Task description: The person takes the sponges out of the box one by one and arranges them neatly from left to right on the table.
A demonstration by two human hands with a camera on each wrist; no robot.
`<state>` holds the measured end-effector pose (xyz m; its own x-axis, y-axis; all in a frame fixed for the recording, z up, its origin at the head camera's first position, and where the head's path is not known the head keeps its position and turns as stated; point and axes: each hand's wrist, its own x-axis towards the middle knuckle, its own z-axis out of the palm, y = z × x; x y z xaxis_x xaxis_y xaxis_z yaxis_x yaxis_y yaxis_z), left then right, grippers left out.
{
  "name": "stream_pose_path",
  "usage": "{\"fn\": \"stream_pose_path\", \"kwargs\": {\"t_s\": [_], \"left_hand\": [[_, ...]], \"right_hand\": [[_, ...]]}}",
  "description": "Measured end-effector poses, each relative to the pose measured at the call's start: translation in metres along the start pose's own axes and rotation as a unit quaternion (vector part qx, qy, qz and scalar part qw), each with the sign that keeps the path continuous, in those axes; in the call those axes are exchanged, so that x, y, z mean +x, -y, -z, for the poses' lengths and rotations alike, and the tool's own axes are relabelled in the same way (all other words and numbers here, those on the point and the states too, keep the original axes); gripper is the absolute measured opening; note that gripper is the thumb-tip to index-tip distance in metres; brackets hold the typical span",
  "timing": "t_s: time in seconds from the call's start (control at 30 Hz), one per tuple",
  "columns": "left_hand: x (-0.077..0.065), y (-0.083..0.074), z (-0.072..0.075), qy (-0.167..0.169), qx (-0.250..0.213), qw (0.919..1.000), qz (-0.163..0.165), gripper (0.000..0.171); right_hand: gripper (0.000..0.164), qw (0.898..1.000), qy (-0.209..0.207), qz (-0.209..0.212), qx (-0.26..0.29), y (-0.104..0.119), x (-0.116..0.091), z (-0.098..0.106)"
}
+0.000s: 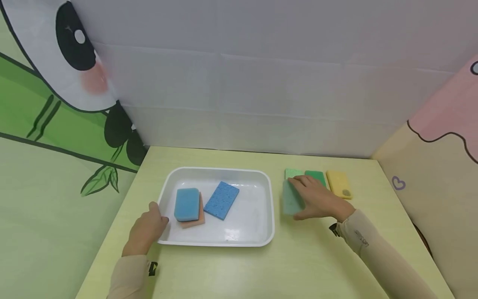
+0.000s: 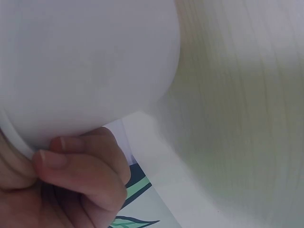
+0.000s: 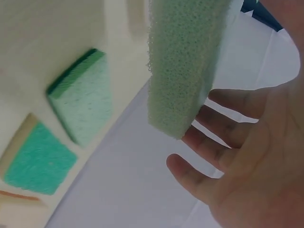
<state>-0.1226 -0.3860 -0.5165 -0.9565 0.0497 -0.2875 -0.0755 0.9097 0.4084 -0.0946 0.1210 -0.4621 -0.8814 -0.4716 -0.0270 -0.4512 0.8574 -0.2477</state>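
Observation:
My right hand (image 1: 317, 197) holds a pale green sponge (image 1: 292, 199) to the right of the white tray. In the right wrist view this porous sponge (image 3: 185, 61) stands on edge against the fingertips (image 3: 221, 99), clear of the other sponges; the thumb's grip is mostly out of frame. My left hand (image 1: 147, 228) grips the left rim of the tray (image 1: 246, 243), with curled fingers (image 2: 85, 175) under its edge. Inside the tray, a light blue sponge (image 1: 187, 204) lies on an orange-pink one (image 1: 198, 222), beside a speckled blue sponge (image 1: 222, 200).
Behind my right hand lie a light green sponge (image 1: 293, 172) and a dark green sponge (image 1: 316, 176). A yellow sponge (image 1: 337, 184) lies to their right. Printed walls enclose the pale yellow table (image 1: 231, 274) at the back and sides.

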Motion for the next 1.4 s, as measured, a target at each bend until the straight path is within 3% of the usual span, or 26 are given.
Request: {"fn": "stream_pose_path", "kwargs": {"t_s": [0.23, 0.73, 1.4], "left_hand": [[-0.001, 0.001, -0.001, 0.001, 0.005, 1.0, 0.003, 0.039], [-0.002, 0.0, -0.002, 0.0, 0.004, 1.0, 0.001, 0.038], [-0.001, 0.0, 0.001, -0.001, 0.007, 1.0, 0.002, 0.038]], "right_hand": [[0.114, 1.0, -0.001, -0.018, 0.009, -0.015, -0.011, -0.025], [0.113, 1.0, 0.001, -0.011, 0.003, -0.031, -0.019, -0.07], [0.114, 1.0, 0.01, -0.005, 0.014, -0.037, -0.016, -0.078]]}}
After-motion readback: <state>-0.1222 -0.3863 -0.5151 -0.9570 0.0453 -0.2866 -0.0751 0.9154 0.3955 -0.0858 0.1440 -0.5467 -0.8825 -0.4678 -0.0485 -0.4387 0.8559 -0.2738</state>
